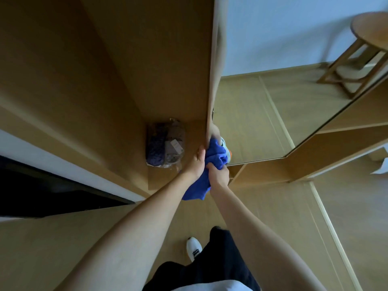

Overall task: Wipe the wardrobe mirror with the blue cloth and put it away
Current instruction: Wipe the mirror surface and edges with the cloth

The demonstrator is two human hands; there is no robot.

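Observation:
The wardrobe door stands open edge-on, and its mirror faces right, reflecting the floor, the wall and a stool. The blue cloth is bunched against the mirror's lower left corner, with a loose end hanging down between my wrists. My right hand is shut on the cloth from below. My left hand grips the door's front edge beside the cloth, fingers wrapped around the edge and partly hidden by it.
Inside the wardrobe a clear bag of folded clothes lies on the bottom shelf. A low wooden shelf unit stands right of the door. My legs and a white shoe are on the wooden floor below.

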